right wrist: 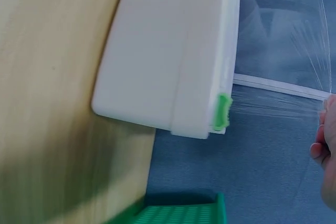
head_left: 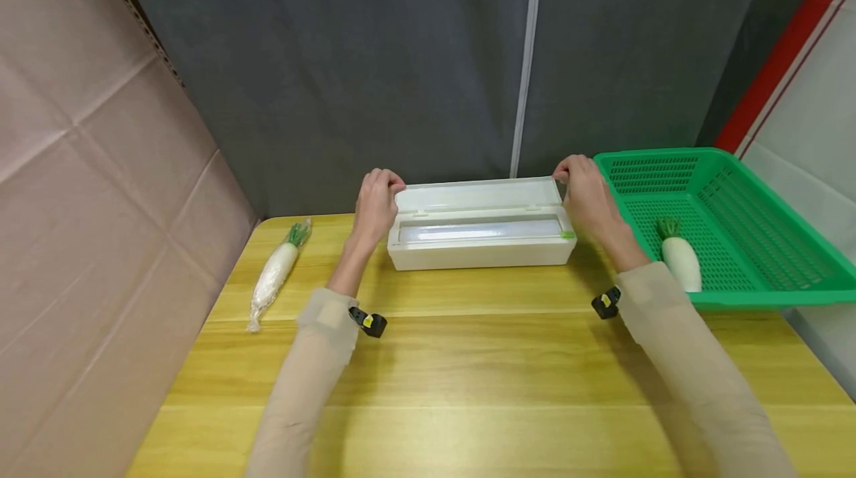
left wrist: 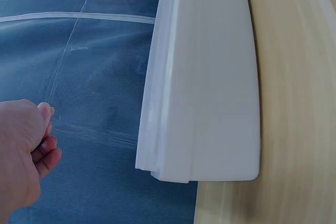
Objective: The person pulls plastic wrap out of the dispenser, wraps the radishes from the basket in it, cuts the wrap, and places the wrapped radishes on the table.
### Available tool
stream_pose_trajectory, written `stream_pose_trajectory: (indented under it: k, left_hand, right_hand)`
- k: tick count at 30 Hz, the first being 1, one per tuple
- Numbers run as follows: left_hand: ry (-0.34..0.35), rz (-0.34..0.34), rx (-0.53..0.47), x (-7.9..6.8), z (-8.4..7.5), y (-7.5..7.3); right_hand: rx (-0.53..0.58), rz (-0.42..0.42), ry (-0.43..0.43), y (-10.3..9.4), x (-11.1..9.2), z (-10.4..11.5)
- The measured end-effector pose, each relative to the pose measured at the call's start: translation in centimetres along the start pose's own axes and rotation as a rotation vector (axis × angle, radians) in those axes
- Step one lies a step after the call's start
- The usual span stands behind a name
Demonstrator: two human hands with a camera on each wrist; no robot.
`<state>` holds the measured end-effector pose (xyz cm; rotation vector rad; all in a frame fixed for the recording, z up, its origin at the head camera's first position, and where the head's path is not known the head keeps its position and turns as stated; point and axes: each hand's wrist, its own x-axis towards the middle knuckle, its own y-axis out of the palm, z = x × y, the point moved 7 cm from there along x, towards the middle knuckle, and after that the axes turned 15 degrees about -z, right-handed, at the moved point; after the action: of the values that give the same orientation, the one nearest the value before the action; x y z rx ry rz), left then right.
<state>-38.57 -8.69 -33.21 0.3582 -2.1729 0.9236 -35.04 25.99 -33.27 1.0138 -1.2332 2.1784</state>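
Note:
A white cling film dispenser box [head_left: 480, 255] stands near the table's back edge, its lid [head_left: 478, 195] raised and a roll of film [head_left: 478, 230] visible inside. My left hand [head_left: 377, 203] pinches one corner of a clear sheet of cling film [left wrist: 100, 85] at the box's left end. At the other end my right hand [head_left: 588, 192] pinches the opposite corner. Both wrist views show the film [right wrist: 283, 45] stretched between the box and the fingers, with fine creases. A green slider [right wrist: 222, 112] sits at the box's right end.
A film-wrapped white radish [head_left: 276, 273] lies on the wooden table [head_left: 468, 366] at left. The green basket [head_left: 782, 296] at right holds a bare white radish [head_left: 682, 264]. Behind the table hangs a dark grey curtain [head_left: 334, 76]; a pinkish wall covering [head_left: 100, 203] borders the left.

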Motion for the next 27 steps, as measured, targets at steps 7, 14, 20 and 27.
stream_pose_trajectory:
  k: [7,14,20,27]
  left_hand:
    - [0.013,-0.043,-0.005,1.0,-0.9,-1.2]
    - [0.029,-0.066,-0.013,2.0,-1.7,-1.9]
    - [0.042,-0.098,-0.028,2.9,-2.4,-2.7]
    - [0.049,-0.129,-0.038,3.7,-3.1,-3.5]
  right_hand:
    - [0.018,-0.063,-0.082,-1.1,1.2,1.2]
    - [0.005,-0.081,-0.09,-2.1,2.2,1.7]
    - [0.004,-0.1,-0.106,-2.8,3.2,2.1]
    - [0.017,-0.119,-0.104,-3.7,4.3,2.5]
